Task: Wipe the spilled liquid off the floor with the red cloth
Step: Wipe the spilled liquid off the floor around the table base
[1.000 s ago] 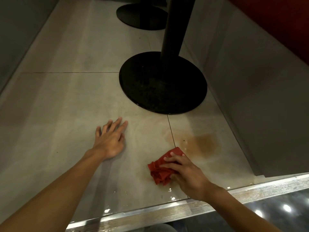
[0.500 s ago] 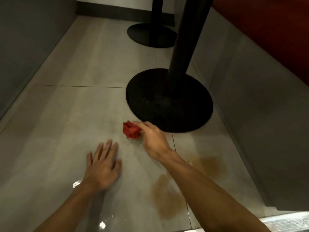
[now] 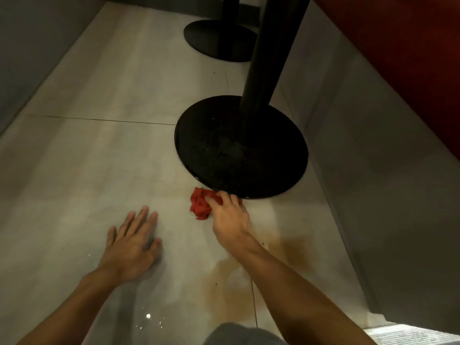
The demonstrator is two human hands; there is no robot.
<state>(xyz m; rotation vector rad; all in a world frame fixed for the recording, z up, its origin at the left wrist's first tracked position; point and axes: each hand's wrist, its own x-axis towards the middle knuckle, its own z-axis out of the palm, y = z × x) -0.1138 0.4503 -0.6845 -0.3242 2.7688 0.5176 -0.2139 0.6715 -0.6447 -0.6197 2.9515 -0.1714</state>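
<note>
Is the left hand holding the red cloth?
No: the left hand lies flat on the floor, fingers straight, while the right hand holds the red cloth by the black table base.

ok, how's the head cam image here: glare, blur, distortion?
Head view: dim warm light, no hard shadows; tiny specular glints on the glossy floor near the bottom edge; wide-angle lean on the table pole; mild softness, but red cloth, right hand and left hand read clearly; brown spill is low-contrast.
</note>
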